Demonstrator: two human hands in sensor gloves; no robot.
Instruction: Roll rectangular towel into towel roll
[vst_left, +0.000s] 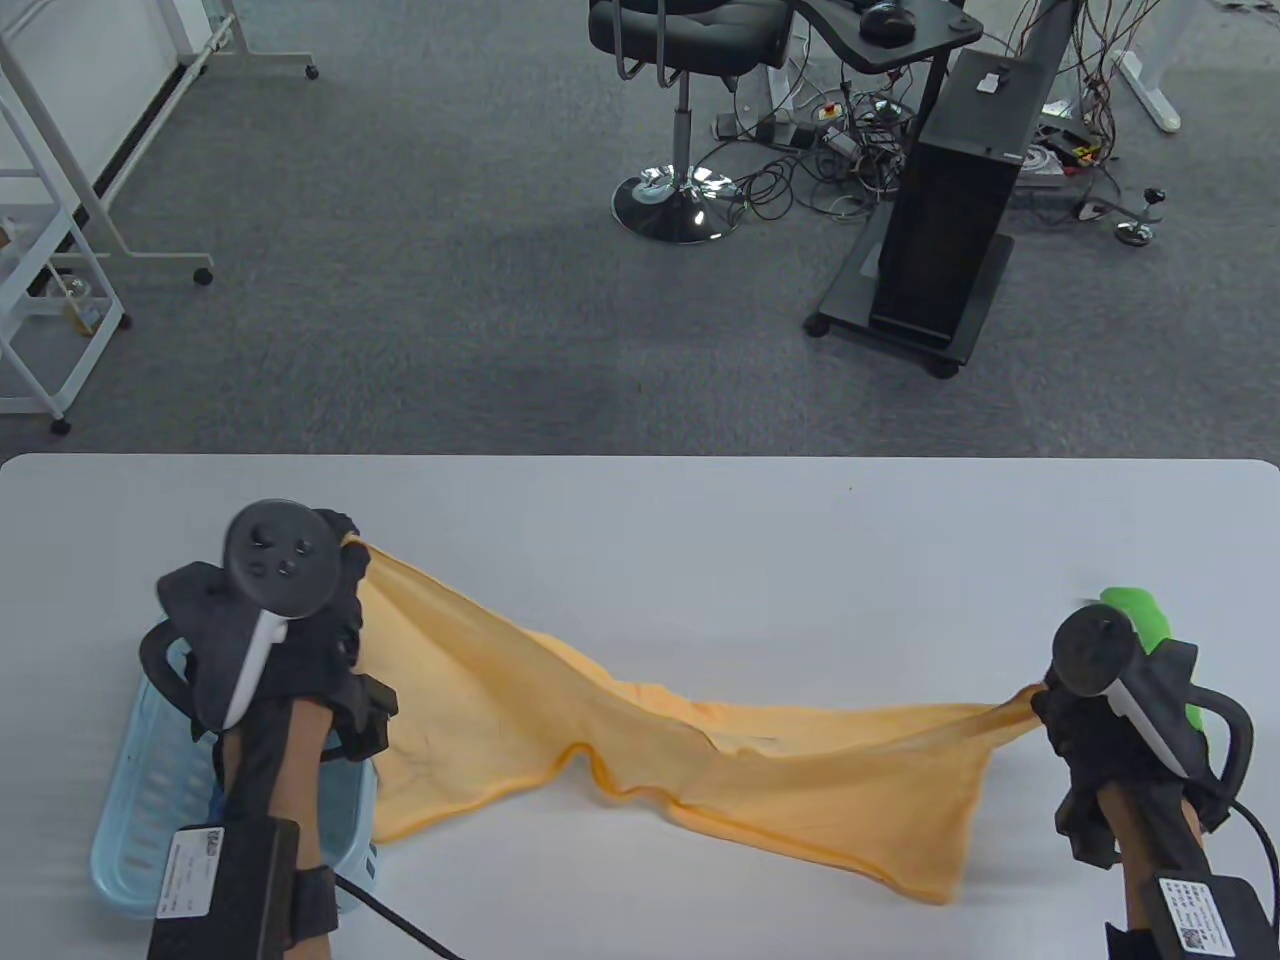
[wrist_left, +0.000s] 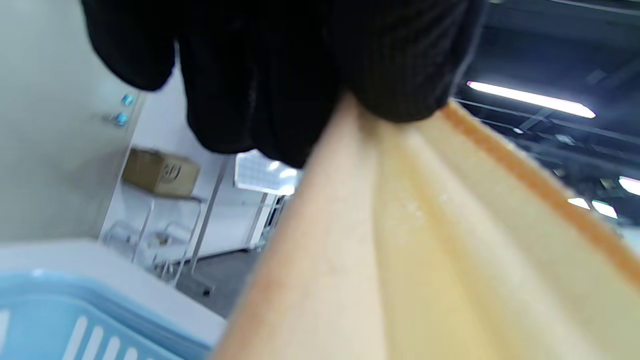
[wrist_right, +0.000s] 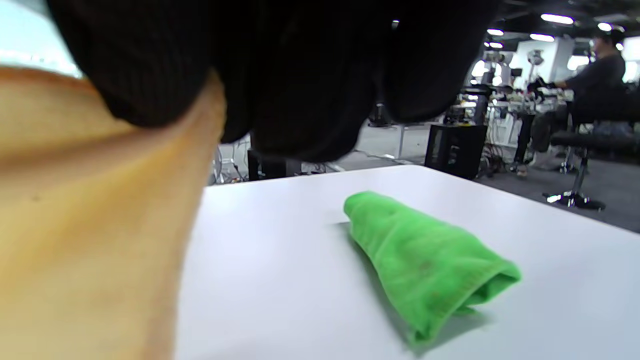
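Towel: the orange rectangular cloth towel (vst_left: 640, 745) hangs stretched between both hands, sagging onto the white table (vst_left: 700, 520).
Left hand (vst_left: 300, 620): fingers clamped on one corner.
Right hand (vst_left: 1100, 720): fingers clamped on the opposite corner.
Nearby: pale blue plastic basket (vst_left: 140, 800) under the left forearm; rolled green cloth (wrist_right: 425, 255) beside the right hand.

Blue basket (vst_left: 130, 850), rolled green towel (wrist_right: 425, 260) on table (vst_left: 700, 520).

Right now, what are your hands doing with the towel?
Left hand, right hand each gripping a towel end. Towel unrolled, sagging. Green cloth beside right hand.
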